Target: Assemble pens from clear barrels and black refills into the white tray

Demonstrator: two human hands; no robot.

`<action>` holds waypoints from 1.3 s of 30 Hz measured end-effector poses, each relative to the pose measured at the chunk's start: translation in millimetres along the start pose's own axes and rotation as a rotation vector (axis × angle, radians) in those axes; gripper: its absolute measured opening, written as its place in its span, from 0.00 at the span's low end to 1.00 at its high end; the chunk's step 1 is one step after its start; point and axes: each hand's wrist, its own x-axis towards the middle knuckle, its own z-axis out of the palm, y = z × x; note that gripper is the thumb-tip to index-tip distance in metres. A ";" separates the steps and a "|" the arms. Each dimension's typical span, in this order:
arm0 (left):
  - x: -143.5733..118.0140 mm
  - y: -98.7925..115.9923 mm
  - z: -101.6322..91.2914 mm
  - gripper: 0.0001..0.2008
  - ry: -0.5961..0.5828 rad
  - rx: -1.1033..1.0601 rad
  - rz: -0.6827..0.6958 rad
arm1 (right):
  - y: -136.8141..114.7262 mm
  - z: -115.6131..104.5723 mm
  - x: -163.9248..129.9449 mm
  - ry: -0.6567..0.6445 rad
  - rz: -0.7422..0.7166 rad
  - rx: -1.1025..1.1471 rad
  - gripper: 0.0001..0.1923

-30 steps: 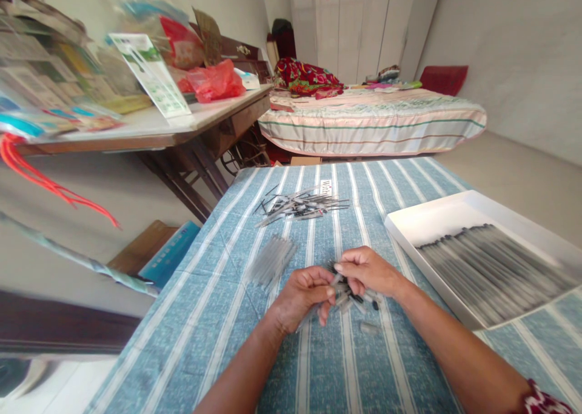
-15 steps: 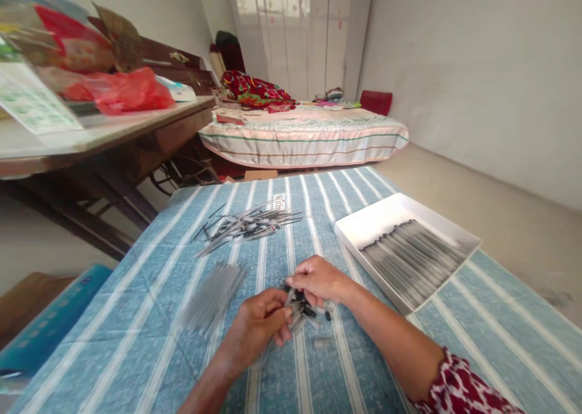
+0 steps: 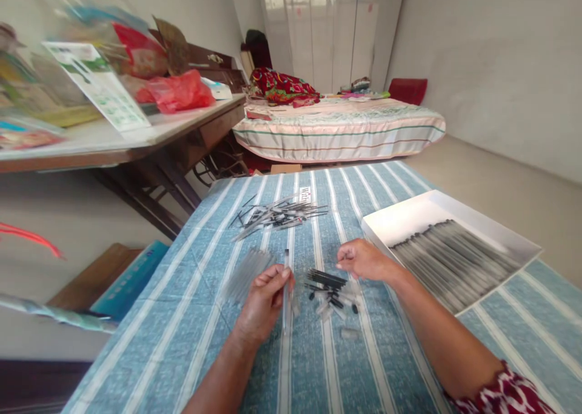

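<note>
My left hand (image 3: 264,296) grips a clear pen barrel (image 3: 286,283), held upright over the blue striped tablecloth (image 3: 191,317). My right hand (image 3: 364,260) hovers with fingers curled just right of a small heap of black and clear pen parts (image 3: 331,290); I cannot tell whether it pinches a small piece. A bundle of clear barrels (image 3: 245,271) lies left of my left hand. Farther back lies a loose pile of thin refills (image 3: 277,214).
A white tray (image 3: 409,217) with rows of finished pens stands at the right. A cluttered wooden side table (image 3: 136,141) stands at the left, with a bed (image 3: 341,129) beyond the table. A blue box (image 3: 131,277) lies on the floor at the left.
My hands have come apart. The left one now holds a single clear barrel upright, and the right one has moved right of the parts heap. The camera view has swung.
</note>
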 end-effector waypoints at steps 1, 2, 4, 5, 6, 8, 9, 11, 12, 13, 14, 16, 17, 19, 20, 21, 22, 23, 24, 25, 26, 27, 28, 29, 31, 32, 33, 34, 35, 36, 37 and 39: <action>1.7 -0.8 -1.6 0.12 0.007 -0.036 -0.002 | 2.1 -0.9 -0.1 -0.010 -0.006 -0.045 0.07; 3.1 -1.3 -2.9 0.13 0.012 -0.065 -0.003 | 3.3 -1.7 -0.4 -0.006 -0.004 -0.092 0.05; 5.1 -1.6 -4.9 0.14 0.026 -0.108 0.001 | 3.5 -2.8 -0.8 0.025 0.004 -0.187 0.03; 5.6 -1.6 -5.6 0.14 0.036 -0.123 0.002 | 2.7 -3.0 -1.0 0.043 0.006 -0.236 0.03; 5.9 -1.5 -6.1 0.14 0.047 -0.131 0.002 | 1.6 -2.9 -1.2 0.061 0.005 -0.287 0.03; 5.9 -1.7 -6.5 0.14 0.064 -0.134 0.003 | -0.6 -1.8 -1.3 0.084 0.005 -0.392 0.03; 5.7 -2.0 -6.5 0.13 0.066 -0.133 0.005 | -1.4 -0.8 -1.2 0.094 0.014 -0.443 0.04; 5.4 -2.9 -6.5 0.12 0.053 -0.137 0.010 | -1.8 1.8 -0.8 0.115 0.045 -0.528 0.05; 5.3 -3.5 -6.6 0.12 0.047 -0.145 0.012 | -1.4 3.1 -0.5 0.125 0.059 -0.553 0.06; 5.3 -4.1 -6.9 0.11 0.042 -0.155 0.015 | -0.7 4.3 -0.1 0.135 0.071 -0.567 0.05; 5.5 -4.8 -7.3 0.11 0.040 -0.168 0.021 | 0.3 5.3 0.3 0.141 0.077 -0.573 0.05; 6.1 -6.0 -8.7 0.10 0.042 -0.197 0.033 | 2.2 6.8 1.0 0.144 0.072 -0.584 0.04; 6.5 -6.5 -9.6 0.11 0.044 -0.213 0.038 | 2.8 7.4 1.1 0.148 0.067 -0.593 0.04; 7.3 -7.1 -11.3 0.12 0.048 -0.248 0.042 | 2.0 8.6 0.5 0.155 0.047 -0.583 0.04; 7.5 -7.0 -12.1 0.12 0.054 -0.265 0.046 | 0.4 9.4 -0.2 0.149 0.035 -0.534 0.04; 7.6 -6.8 -12.8 0.11 0.063 -0.281 0.050 | -1.9 10.6 -1.4 0.125 0.026 -0.442 0.05; 7.5 -6.4 -13.3 0.11 0.074 -0.295 0.057 | -4.8 12.1 -2.9 0.078 0.018 -0.312 0.06; 7.4 -5.8 -13.6 0.10 0.085 -0.306 0.065 | -8.2 13.9 -4.6 0.016 0.009 -0.162 0.06; 7.2 -5.3 -13.8 0.10 0.095 -0.315 0.073 | -11.8 16.1 -6.3 -0.054 -0.003 -0.014 0.06; 7.0 -4.8 -13.9 0.10 0.103 -0.322 0.080 | -15.1 18.6 -8.0 -0.116 -0.015 0.111 0.07; 6.9 -4.5 -13.8 0.09 0.109 -0.326 0.086 | -18.1 21.4 -9.5 -0.166 -0.028 0.202 0.07; 6.8 -4.5 -13.7 0.09 0.112 -0.326 0.092 | -20.4 24.2 -10.5 -0.196 -0.041 0.260 0.08; 6.9 -4.7 -13.5 0.09 0.113 -0.324 0.097 | -21.9 27.1 -11.1 -0.211 -0.050 0.294 0.09; 7.0 -5.1 -13.2 0.09 0.111 -0.320 0.102 | -22.8 29.8 -11.3 -0.217 -0.053 0.314 0.09; 7.3 -6.5 -12.3 0.09 0.102 -0.306 0.107 | -22.7 34.4 -10.8 -0.213 -0.052 0.332 0.10; 7.5 -7.1 -11.8 0.09 0.098 -0.299 0.108 | -22.2 36.2 -10.4 -0.208 -0.053 0.335 0.10; 7.6 -7.7 -11.3 0.09 0.096 -0.293 0.107 | -21.7 37.5 -10.1 -0.205 -0.054 0.337 0.10; 7.6 -8.1 -10.7 0.09 0.097 -0.288 0.107 | -21.4 38.4 -10.0 -0.205 -0.055 0.337 0.10; 7.5 -8.3 -10.2 0.09 0.100 -0.284 0.106 | -21.4 38.9 -10.1 -0.204 -0.056 0.336 0.10; 7.3 -8.2 -9.7 0.09 0.102 -0.281 0.106 | -21.6 39.1 -10.3 -0.204 -0.056 0.334 0.10; 7.1 -8.1 -9.4 0.09 0.103 -0.278 0.107 | -22.0 39.1 -10.6 -0.203 -0.055 0.331 0.09; 6.7 -7.8 -8.9 0.10 0.102 -0.270 0.109 | -23.3 38.9 -11.2 -0.195 -0.053 0.327 0.09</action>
